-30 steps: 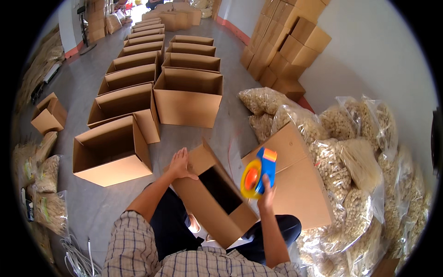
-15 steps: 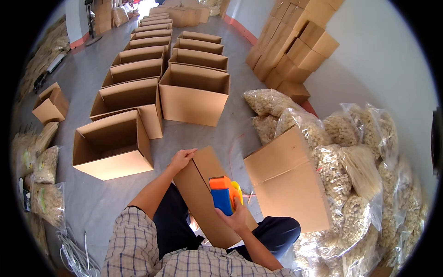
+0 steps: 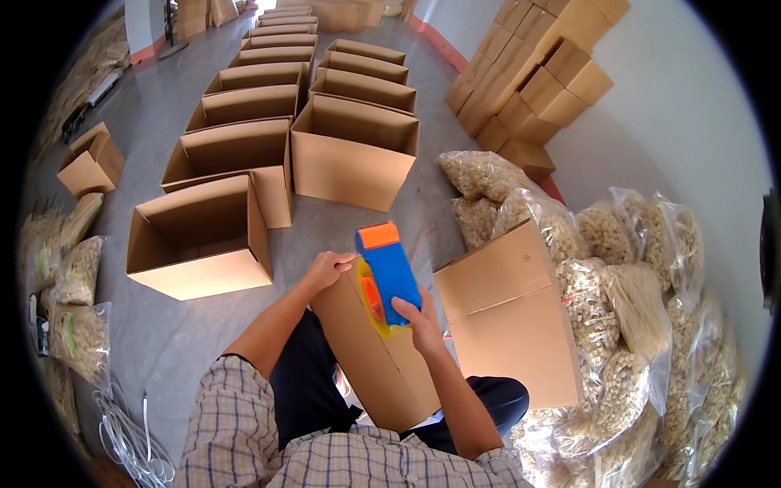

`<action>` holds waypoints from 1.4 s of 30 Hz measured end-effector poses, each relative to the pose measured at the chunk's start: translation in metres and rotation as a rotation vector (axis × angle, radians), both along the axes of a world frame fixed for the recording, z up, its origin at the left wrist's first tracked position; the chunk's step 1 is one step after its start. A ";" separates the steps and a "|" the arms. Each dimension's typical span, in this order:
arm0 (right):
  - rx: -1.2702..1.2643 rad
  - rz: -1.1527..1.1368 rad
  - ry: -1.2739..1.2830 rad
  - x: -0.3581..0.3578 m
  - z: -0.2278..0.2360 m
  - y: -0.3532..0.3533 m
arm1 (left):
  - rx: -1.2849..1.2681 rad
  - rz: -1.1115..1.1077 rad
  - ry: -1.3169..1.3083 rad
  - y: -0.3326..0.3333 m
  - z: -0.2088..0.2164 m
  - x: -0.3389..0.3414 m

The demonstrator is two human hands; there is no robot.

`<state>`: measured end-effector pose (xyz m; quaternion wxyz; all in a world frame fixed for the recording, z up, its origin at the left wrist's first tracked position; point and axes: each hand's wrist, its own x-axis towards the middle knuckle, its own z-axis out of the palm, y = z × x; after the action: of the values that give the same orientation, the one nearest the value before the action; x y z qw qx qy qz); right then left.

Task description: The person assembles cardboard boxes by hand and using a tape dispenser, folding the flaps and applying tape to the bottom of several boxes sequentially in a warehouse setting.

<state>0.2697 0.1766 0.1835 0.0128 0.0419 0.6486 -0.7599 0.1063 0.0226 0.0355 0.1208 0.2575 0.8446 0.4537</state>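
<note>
Between my knees a brown cardboard carton (image 3: pixel 373 368) is propped, its long closed side facing up. My left hand (image 3: pixel 327 270) is closed on the carton's far left corner. In my right hand (image 3: pixel 424 324) is a blue and orange tape dispenser (image 3: pixel 394 272) with a yellow part under it, held over the far half of the carton. The dispenser hides part of the carton's far end, so I cannot tell whether it touches the cardboard. A flattened carton (image 3: pixel 508 321) leans against plastic bags to the right of my right hand.
Two rows of open-topped cartons (image 3: pixel 355 167) run away from me on the grey floor. Clear bags of pale pieces (image 3: pixel 586 325) are heaped at right, near stacked cartons (image 3: pixel 521 98) by the wall. More bags (image 3: pixel 81 346), a cable coil (image 3: pixel 134 439) and a small carton (image 3: pixel 89 167) lie left.
My right hand has raised and turned the tape dispenser, carrying it toward the carton's far end. My left hand stays at the far corner. The whole view has shifted slightly.
</note>
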 end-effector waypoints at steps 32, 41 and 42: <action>0.208 -0.063 0.026 0.041 -0.073 0.001 | 0.559 0.064 -0.910 0.000 0.009 0.035; 0.292 0.042 -0.286 0.061 -0.031 0.011 | 0.085 0.365 -0.137 -0.024 -0.032 -0.096; 0.271 0.025 -0.295 0.068 -0.037 0.015 | 0.083 0.390 -0.117 -0.027 -0.033 -0.107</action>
<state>0.3378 0.1913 0.1469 0.1113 0.1463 0.7365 -0.6510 -0.0006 -0.0040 0.0023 0.0688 0.0669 0.8505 0.5171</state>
